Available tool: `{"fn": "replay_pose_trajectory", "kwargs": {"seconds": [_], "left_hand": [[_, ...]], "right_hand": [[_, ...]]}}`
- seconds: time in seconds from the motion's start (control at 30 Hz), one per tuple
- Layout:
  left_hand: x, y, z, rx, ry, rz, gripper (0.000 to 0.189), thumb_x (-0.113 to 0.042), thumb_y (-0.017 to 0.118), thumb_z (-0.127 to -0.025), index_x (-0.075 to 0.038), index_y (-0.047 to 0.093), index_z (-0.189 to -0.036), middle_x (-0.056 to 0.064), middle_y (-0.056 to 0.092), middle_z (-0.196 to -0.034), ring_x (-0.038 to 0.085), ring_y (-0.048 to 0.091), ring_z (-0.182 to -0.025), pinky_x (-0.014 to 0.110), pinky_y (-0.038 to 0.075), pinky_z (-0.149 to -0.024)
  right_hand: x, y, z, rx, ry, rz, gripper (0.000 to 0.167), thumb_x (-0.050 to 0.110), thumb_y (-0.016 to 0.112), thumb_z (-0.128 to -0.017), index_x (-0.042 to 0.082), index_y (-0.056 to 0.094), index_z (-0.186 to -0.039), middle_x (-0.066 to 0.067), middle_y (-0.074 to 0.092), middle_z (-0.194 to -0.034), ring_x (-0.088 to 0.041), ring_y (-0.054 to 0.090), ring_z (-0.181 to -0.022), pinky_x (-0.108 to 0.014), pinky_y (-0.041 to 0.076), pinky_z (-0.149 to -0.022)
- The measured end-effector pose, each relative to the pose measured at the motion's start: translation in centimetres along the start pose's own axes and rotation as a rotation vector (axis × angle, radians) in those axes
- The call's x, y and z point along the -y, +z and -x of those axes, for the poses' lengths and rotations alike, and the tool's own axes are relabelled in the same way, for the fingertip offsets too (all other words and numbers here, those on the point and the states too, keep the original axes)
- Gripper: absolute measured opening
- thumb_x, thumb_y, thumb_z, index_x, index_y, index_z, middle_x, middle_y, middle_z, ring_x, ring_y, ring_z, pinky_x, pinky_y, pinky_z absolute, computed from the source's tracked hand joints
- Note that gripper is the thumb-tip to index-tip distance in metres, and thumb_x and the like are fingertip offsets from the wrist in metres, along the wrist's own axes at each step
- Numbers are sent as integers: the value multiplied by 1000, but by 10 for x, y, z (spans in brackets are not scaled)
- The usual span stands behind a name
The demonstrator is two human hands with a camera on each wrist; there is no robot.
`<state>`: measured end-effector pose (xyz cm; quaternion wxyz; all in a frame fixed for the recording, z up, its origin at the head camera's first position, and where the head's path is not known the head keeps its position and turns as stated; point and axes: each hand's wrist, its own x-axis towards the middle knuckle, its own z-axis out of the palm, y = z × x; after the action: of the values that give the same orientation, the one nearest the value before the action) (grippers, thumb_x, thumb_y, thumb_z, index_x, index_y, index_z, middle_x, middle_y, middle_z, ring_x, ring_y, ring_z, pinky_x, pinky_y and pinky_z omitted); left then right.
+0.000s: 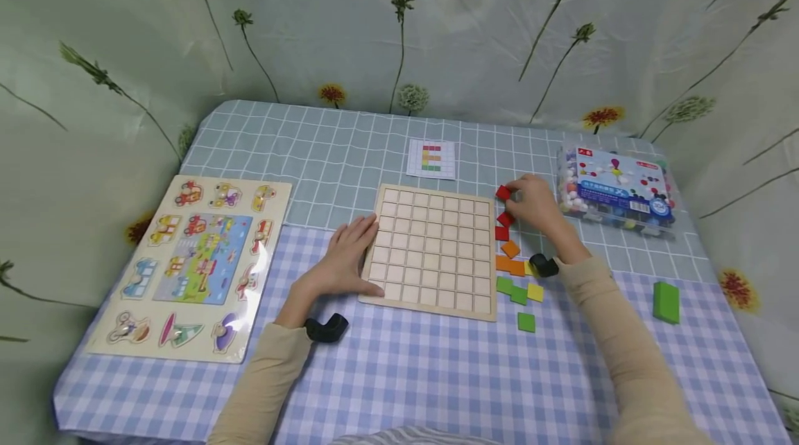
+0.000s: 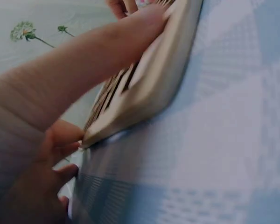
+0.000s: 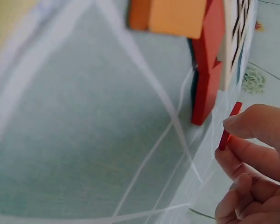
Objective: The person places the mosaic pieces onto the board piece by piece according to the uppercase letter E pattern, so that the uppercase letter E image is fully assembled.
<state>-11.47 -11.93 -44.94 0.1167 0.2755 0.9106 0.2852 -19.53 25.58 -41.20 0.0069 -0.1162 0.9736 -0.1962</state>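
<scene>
My left hand (image 1: 342, 259) lies along the left side of a wooden grid board (image 1: 431, 251), its fingers spread. In the left wrist view the thumb (image 2: 116, 44) rests over the board's edge and the other fingers touch its side. With thumb and fingertips, my right hand (image 1: 533, 204) pinches a red square tile (image 1: 503, 193); in the right wrist view that tile (image 3: 231, 125) is held edge-on, off the cloth. Two more red tiles (image 1: 502, 233) lie by the board's right edge. Below them are orange tiles (image 1: 510, 249), yellow tiles (image 1: 535, 292) and green tiles (image 1: 526, 322).
A small pattern card (image 1: 432, 158) lies beyond the board. On the left is a picture puzzle board (image 1: 187, 268). A clear plastic box of beads (image 1: 618, 188) stands at the back right, with a green block (image 1: 666, 302) nearer on the right.
</scene>
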Motion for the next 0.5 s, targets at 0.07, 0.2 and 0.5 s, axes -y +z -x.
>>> {"fn": "replay_pose_trajectory", "kwargs": {"seconds": [0.07, 0.2, 0.5], "left_hand": [[2, 1, -1, -42, 4, 30, 115, -46, 81, -63, -1, 19, -149, 13, 16, -158, 32, 13, -146, 55, 6, -113], [5, 3, -4, -128, -3, 81, 91, -37, 73, -78, -1, 27, -147, 13, 26, -154, 33, 23, -142, 54, 11, -111], [7, 9, -6, -221, 1, 68, 53, -13, 52, -94, 2, 36, -142, 16, 36, -149, 34, 31, -138, 56, 16, -109]], "right_hand": [[2, 0, 3, -18, -17, -14, 34, 7, 59, -79, -12, 64, -107, -28, 62, -98, -39, 53, -92, -50, 44, -83], [9, 2, 7, -59, -93, -37, 32, 6, 64, -79, -11, 65, -106, -27, 64, -97, -38, 55, -89, -48, 46, -80], [40, 12, 8, -37, -226, -36, 30, 4, 64, -79, -9, 67, -105, -23, 65, -93, -36, 56, -89, -47, 45, -81]]}}
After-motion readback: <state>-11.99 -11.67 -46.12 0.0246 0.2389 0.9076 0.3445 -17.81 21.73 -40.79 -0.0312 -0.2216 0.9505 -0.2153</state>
